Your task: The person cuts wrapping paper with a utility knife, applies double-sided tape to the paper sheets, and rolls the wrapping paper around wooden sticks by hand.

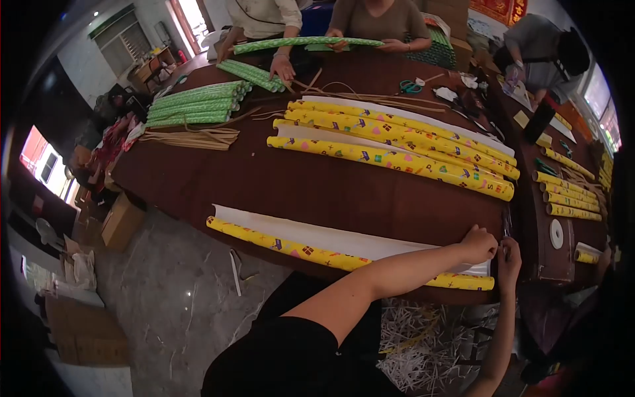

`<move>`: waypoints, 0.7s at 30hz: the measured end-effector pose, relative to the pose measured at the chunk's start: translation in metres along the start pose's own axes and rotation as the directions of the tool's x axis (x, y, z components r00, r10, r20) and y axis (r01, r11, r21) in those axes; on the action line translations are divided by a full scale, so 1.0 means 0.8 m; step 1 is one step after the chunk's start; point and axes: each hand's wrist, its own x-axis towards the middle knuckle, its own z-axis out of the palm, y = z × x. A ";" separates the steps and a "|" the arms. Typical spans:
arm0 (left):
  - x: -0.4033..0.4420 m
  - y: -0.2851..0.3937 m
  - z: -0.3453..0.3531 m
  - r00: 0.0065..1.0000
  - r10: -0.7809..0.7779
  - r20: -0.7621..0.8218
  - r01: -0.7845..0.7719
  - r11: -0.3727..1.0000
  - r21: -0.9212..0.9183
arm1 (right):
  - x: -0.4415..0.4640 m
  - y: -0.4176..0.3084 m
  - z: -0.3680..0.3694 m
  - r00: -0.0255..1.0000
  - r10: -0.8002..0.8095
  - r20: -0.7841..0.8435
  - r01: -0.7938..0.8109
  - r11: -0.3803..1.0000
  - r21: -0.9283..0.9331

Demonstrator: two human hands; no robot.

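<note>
In front of me lies a partly unrolled roll of yellow wrapping paper with a colourful print, its white underside turned up. My left arm reaches across it. My left hand is closed in a fist near the paper's right end. Just right of it, my right hand has its fingers pinched together. A thin shiny strip shows beside the fingers; whether either hand grips it is unclear. Farther back, several yellow wrapping paper rolls lie side by side, some with loose white edges.
Green rolls and brown paper strips lie at the left of the dark table. Scissors rest at the back. A side table holds small yellow rolls and a white tape roll. Co-workers stand opposite; shredded paper covers the floor.
</note>
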 end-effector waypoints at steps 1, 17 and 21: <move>0.000 0.001 -0.001 1.000 -0.006 0.019 0.006 1.000 -0.016 | 0.000 0.005 0.006 0.999 0.031 -0.030 -0.030 0.999 0.019; 0.000 0.009 -0.002 0.966 0.017 -0.258 -0.024 0.999 -0.026 | 0.001 -0.065 -0.026 0.976 -0.050 -0.212 0.041 0.998 -0.048; 0.035 -0.004 0.016 0.841 -0.033 -0.539 -0.209 0.901 -0.380 | -0.034 -0.137 -0.013 0.794 -0.468 0.389 0.567 0.801 -0.193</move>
